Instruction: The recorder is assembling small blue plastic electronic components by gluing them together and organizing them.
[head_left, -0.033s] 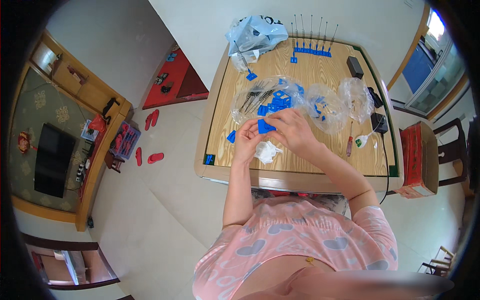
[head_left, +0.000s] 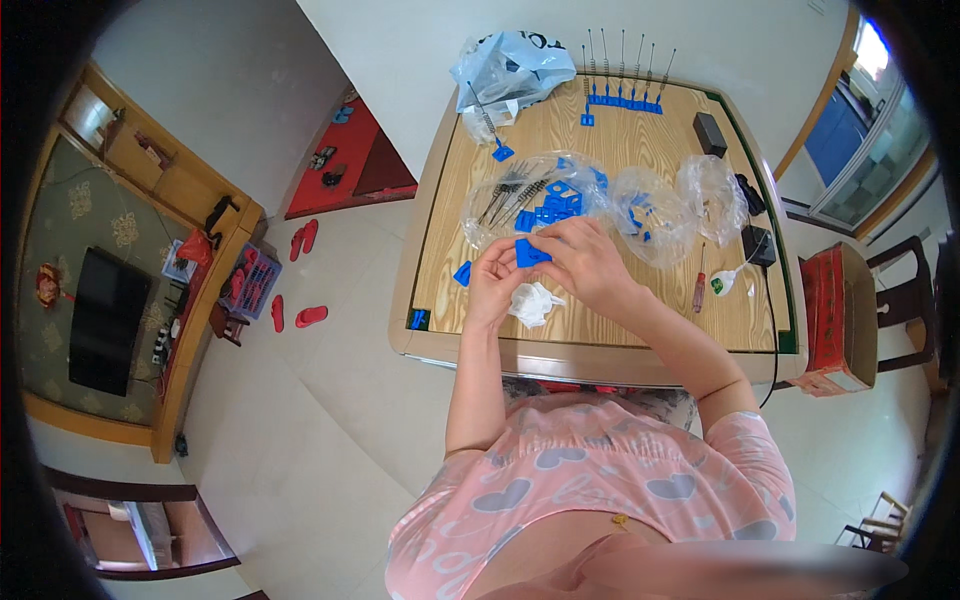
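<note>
Between both hands, above the near part of the table, I hold a small flat blue plastic piece (head_left: 532, 254). My left hand (head_left: 492, 283) pinches its left edge. Fingers of my right hand (head_left: 585, 262) close on its right side and upper edge. Just beyond my hands, a clear plastic bag (head_left: 480, 205) lies spread with several blue plastic parts (head_left: 558, 207) and dark springs with rods (head_left: 512, 190). A crumpled white tissue (head_left: 535, 304) rests just below the held piece. Another blue piece (head_left: 462, 273) lies left of my left hand.
Blue bases with upright springs (head_left: 625, 103) stand in a row at the far edge. A light blue bag (head_left: 515, 70) sits far left. Two clear bags (head_left: 655, 215) (head_left: 712, 195), a red-handled screwdriver (head_left: 699, 292), a black adapter (head_left: 758, 245) and a black box (head_left: 710, 134) lie right.
</note>
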